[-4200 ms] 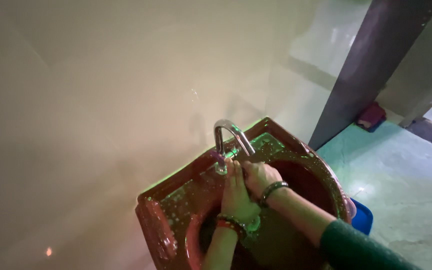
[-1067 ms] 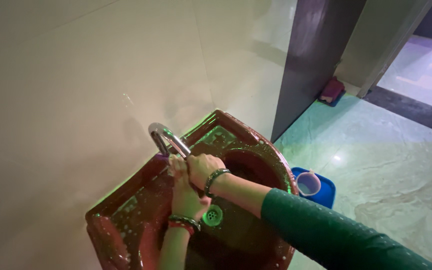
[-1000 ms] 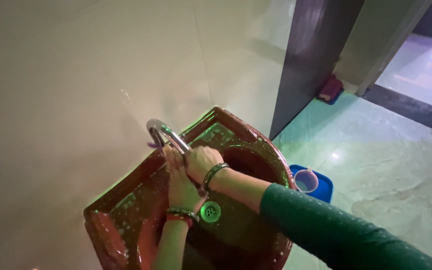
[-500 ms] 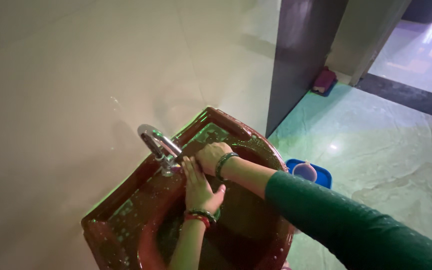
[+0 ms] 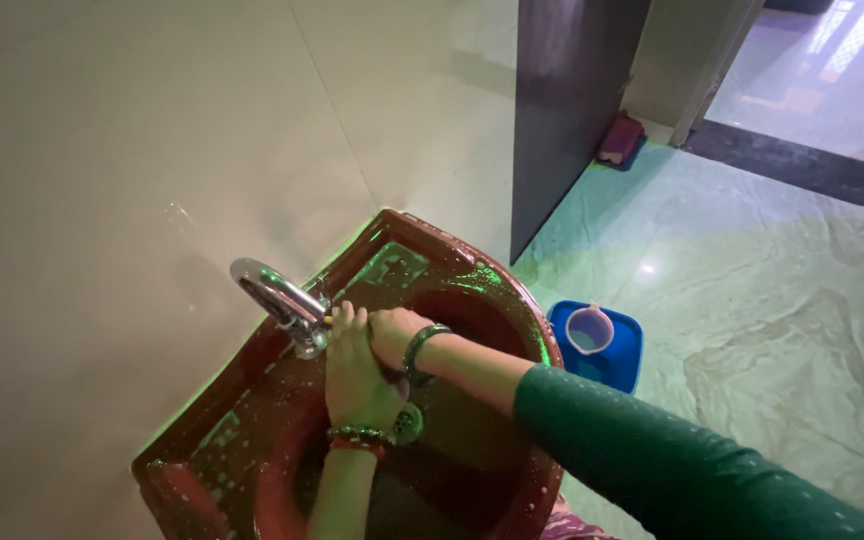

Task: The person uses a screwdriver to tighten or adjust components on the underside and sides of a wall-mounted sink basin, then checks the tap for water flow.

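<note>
Pale wall tiles back a brown basin at whose rear edge a chrome tap curves; left hand, fingers together and flat, lies just beside its spout, nearer than the curled right hand touching it

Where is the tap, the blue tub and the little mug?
tap (image 5: 274, 296), head view, on its curved metal spout.
blue tub (image 5: 630, 345), head view, on its right rim.
little mug (image 5: 590, 330), head view, on its round body inside the tub.
</note>
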